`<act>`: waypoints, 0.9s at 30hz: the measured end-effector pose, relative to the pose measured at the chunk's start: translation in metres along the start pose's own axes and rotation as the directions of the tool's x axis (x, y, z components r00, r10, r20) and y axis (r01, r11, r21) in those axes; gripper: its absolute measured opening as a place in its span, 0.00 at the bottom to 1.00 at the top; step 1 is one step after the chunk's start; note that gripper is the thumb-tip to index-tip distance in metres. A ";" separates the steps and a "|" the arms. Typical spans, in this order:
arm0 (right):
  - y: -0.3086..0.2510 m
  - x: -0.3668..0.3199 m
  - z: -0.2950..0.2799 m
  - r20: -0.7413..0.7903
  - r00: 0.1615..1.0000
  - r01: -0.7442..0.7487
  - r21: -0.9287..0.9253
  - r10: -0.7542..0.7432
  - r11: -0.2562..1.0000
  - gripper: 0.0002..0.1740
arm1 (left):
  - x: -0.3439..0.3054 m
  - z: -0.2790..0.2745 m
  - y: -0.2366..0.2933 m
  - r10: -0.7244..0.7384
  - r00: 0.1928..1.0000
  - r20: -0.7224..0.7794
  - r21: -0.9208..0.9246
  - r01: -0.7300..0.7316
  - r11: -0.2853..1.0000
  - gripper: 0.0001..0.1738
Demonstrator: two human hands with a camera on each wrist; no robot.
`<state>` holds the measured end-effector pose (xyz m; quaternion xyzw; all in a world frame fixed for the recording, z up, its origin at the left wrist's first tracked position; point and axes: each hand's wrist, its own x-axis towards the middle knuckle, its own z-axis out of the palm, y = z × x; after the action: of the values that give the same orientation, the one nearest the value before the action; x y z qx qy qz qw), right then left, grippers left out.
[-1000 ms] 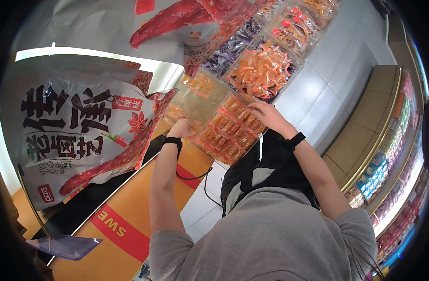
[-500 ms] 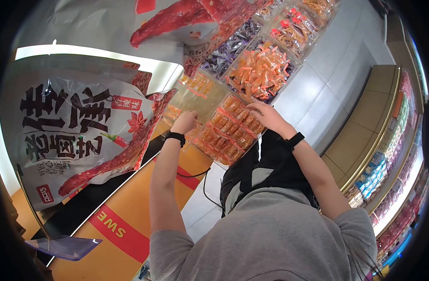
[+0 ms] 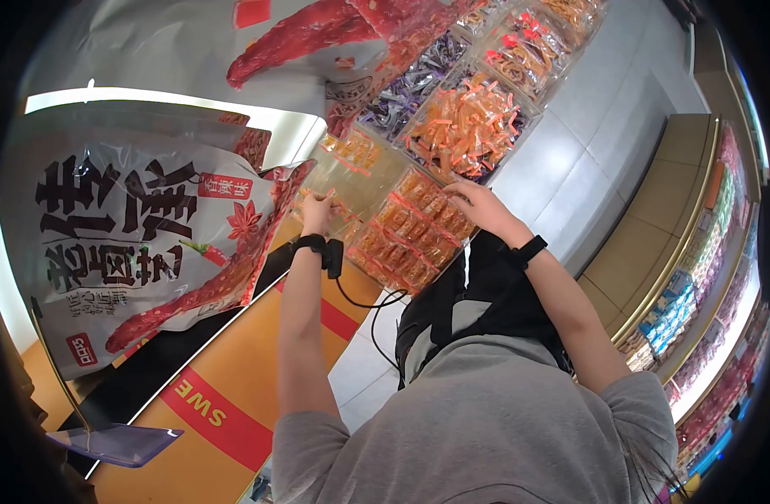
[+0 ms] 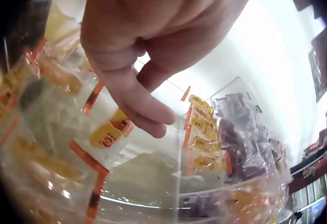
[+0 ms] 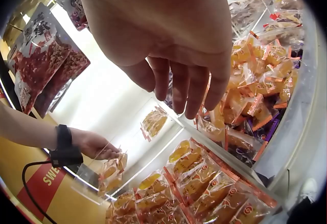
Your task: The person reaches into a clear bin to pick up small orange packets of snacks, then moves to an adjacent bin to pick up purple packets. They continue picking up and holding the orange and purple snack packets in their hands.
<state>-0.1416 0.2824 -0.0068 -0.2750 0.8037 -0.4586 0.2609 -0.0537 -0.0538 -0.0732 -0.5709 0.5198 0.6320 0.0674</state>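
My left hand (image 3: 318, 216) is over the left end of a clear compartment (image 3: 360, 191), its fingers pointing down. In the left wrist view, an orange strip of a clear-wrapped snack packet (image 4: 92, 99) shows beside the fingers, which appear to pinch it; the packet's middle is hidden behind them. A yellow packet (image 4: 108, 134) lies just below. My right hand (image 3: 486, 210) rests its loosely bent fingers near the divider, beside neat rows of snack packets (image 3: 414, 231). Between those fingers and the thumb nothing shows.
Loose orange-ended packets (image 3: 469, 126) are heaped beyond the divider, with purple packets (image 3: 414, 88) to their left. A large printed bag display (image 3: 124, 218) stands left of the compartments. A stocked shelf (image 3: 679, 294) curves along the right. A black cable (image 3: 376, 302) hangs from the left wrist.
My left hand has moved slightly left and turned over, from curled fingers with its back up to extended fingers over the left end. The right hand stays in place.
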 end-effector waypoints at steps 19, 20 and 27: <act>0.000 0.000 0.000 -0.016 1.000 0.017 -0.011 -0.017 1.000 0.12 | -0.037 0.025 0.030 0.432 0.441 0.786 0.606 -0.685 -0.403 0.07; 0.000 0.000 0.000 -0.018 1.000 0.023 -0.012 -0.023 1.000 0.12 | -0.042 0.032 0.029 0.500 0.470 0.727 0.637 -0.734 -0.237 0.07; -0.003 -0.001 -0.002 0.019 1.000 -0.020 -0.008 0.021 1.000 0.13 | -0.048 0.088 0.027 0.549 0.618 0.564 0.748 -0.663 -0.022 0.15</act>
<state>-0.1416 0.2822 -0.0030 -0.2721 0.8058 -0.4502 0.2721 -0.1127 0.0231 -0.0366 -0.1023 0.9659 0.2039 0.1229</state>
